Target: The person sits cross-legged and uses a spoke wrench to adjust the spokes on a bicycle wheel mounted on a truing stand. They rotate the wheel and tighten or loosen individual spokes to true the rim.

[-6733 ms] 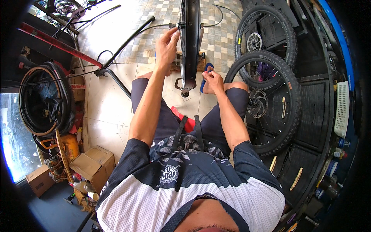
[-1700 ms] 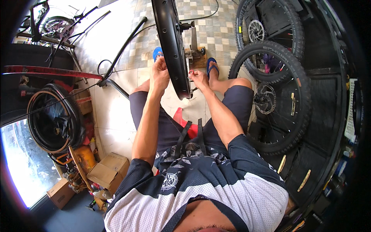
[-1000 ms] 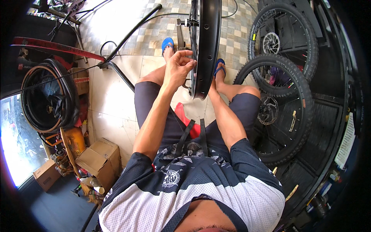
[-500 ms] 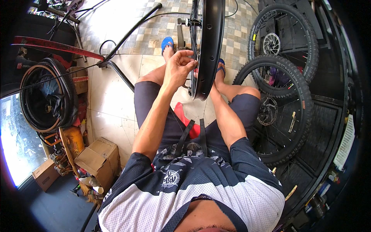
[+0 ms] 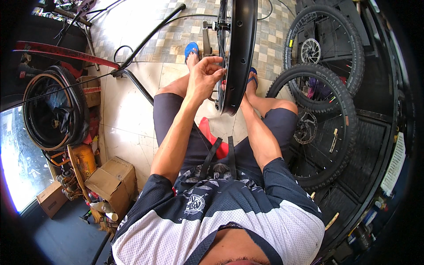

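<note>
A bare black wheel rim (image 5: 242,48) without a tyre stands upright in front of me, edge-on, with its hub (image 5: 215,26) on the left side. My left hand (image 5: 204,80) is at the rim's left side, its fingers curled and thumb and fingertips closed at the thin spokes (image 5: 225,48). Just which spoke they hold is hard to make out. My right forearm (image 5: 261,134) reaches up to the rim's other side. Behind the rim, my right hand is hidden, fingers included. A bit of red (image 5: 224,82) shows beside the rim, too small to name.
Two wheels with knobby tyres (image 5: 349,145) lean at the right. Black stand tubing (image 5: 145,42) and a red bar (image 5: 66,54) reach in from the left. Stacked tyres (image 5: 28,110), an orange cylinder (image 5: 84,161) and a cardboard box (image 5: 115,183) are at left.
The rim has turned slightly; the holes along its face have shifted a little away from me. My left hand and both forearms stay almost in the same place.
</note>
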{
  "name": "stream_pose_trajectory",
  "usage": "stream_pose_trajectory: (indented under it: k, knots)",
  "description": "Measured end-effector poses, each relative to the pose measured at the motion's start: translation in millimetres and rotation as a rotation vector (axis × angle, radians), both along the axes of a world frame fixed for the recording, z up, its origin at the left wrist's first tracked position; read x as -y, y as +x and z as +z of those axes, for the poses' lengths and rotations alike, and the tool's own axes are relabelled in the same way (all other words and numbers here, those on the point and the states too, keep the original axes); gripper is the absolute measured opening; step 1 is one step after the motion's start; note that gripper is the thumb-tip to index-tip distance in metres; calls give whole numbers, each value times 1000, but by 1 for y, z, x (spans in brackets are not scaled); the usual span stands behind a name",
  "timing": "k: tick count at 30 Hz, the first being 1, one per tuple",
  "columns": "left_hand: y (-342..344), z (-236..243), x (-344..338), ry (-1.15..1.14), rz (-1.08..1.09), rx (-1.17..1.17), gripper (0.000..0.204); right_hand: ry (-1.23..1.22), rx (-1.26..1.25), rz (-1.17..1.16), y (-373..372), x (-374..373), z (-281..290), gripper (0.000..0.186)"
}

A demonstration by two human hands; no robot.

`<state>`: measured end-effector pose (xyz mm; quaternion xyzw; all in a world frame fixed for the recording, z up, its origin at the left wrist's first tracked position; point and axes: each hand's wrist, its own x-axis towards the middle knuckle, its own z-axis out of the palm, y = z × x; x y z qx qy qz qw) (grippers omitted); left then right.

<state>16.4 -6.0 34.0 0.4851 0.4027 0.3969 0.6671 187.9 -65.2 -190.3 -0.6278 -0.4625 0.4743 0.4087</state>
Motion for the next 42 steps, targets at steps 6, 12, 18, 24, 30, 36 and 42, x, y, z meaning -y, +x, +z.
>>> stream_pose_trajectory:
  k: [6,12,18,24,30,36,42]
  knots:
    - [-1,2,0,22,-2,-34,36,-18,50,-9,-6,-5,24,36]
    - [-1,0,-2,15,-8,-14,35,0,160,-127,-9,-1,39,38]
    - [-3,0,-4,42,-24,-44,35,26,221,-204,-12,2,58,40]
    - [0,-2,-3,36,7,-3,36,46,252,-255,-12,4,73,42]
    - [-1,-13,-6,81,5,-69,37,-88,335,-224,8,-5,71,48]
    - [2,-28,1,100,61,-29,30,45,503,-197,41,-3,71,30]
    - [2,-41,18,139,70,-109,26,118,224,-200,54,11,86,51]
